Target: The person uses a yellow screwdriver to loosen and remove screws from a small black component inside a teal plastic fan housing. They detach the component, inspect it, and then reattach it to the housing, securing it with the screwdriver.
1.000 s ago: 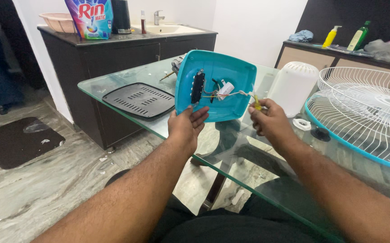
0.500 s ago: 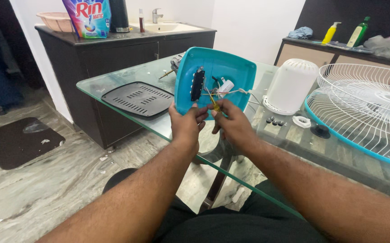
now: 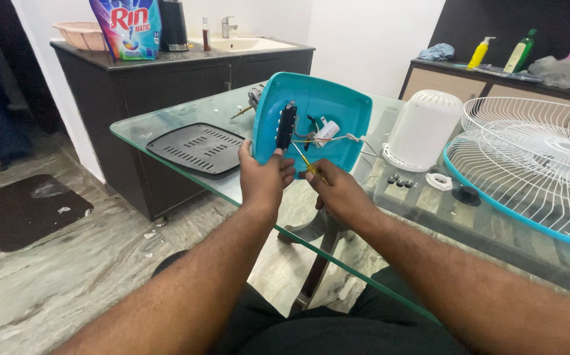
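A teal plastic fan base cover (image 3: 337, 108) stands tilted upright on the glass table (image 3: 166, 118), its hollow inside facing me. Inside it sit a black switch block (image 3: 286, 126), a white part and loose wires (image 3: 327, 135). My left hand (image 3: 262, 177) grips the cover's lower left edge, thumb near the switch block. My right hand (image 3: 337, 190) holds a thin yellow-handled screwdriver (image 3: 306, 162) whose tip points up into the cover, toward the switch block.
A black vented plate (image 3: 196, 148) lies left of the cover. A white motor housing (image 3: 421, 128), small screws (image 3: 400, 182), a white ring (image 3: 438, 181) and a white fan guard with teal rim (image 3: 528, 164) lie to the right. A dark counter (image 3: 166, 72) stands behind.
My right hand moved from the table's right part in to the cover, bringing the screwdriver up to its inside. My left hand kept its hold on the cover.
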